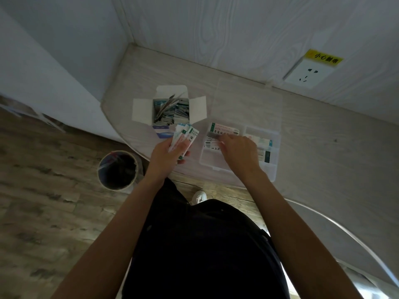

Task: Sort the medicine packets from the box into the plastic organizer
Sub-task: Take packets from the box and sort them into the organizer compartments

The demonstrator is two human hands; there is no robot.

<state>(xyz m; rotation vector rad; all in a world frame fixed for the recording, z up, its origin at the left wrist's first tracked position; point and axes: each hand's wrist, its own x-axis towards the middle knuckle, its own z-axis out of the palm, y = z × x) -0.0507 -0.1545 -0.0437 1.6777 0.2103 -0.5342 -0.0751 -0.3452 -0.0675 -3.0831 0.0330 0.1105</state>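
Observation:
An open cardboard box full of medicine packets stands on the table, flaps spread. My left hand grips a fanned stack of white, pink and green packets just in front of the box. To the right lies the clear plastic organizer, lid open behind it, with packets lying in its compartments. My right hand reaches into the left compartment, fingertips on a packet there; whether it pinches it is blurred. More packets fill the right compartments.
The table sits in a corner against wood-grain walls, with a wall socket under a yellow sticker at the right. A round waste bin stands on the floor to the left. A clear chair back curves at lower right.

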